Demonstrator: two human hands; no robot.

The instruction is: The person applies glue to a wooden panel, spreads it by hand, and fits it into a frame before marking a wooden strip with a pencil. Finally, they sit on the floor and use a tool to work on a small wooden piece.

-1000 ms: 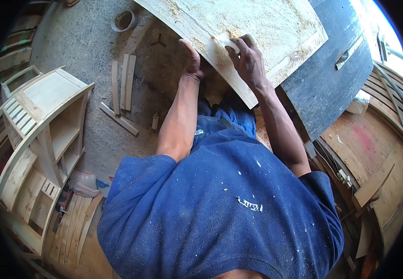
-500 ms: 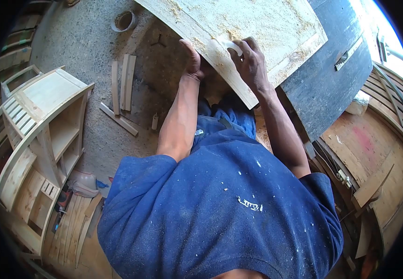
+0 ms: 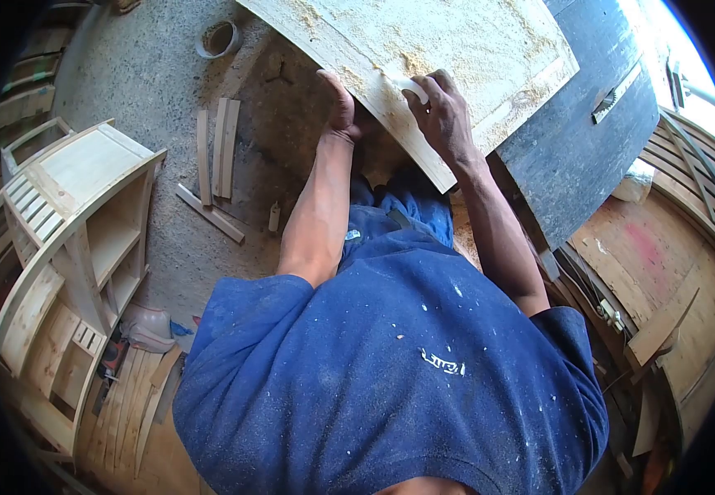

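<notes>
A pale wooden panel [image 3: 456, 49] strewn with sawdust lies at the top centre, one corner pointing towards my body. At its left edge is my left hand [image 3: 341, 106], thumb up beside the edge and the other fingers hidden under the panel. My right hand [image 3: 440, 111] rests on the panel's near part, its bent fingers round a small white piece [image 3: 412, 87] pressed to the surface. What the white piece is, I cannot make out.
A dark table [image 3: 576, 165] with a slotted saw blade [image 3: 606, 105] lies right of the panel. A wooden shelf unit [image 3: 85, 177] stands at the left. Wood strips [image 3: 225, 148] and a round container [image 3: 219, 39] are on the floor; boards [image 3: 650, 247] lie at the right.
My right hand has shifted very slightly, and its fingers cover more of the white piece. My left hand looks unmoved.
</notes>
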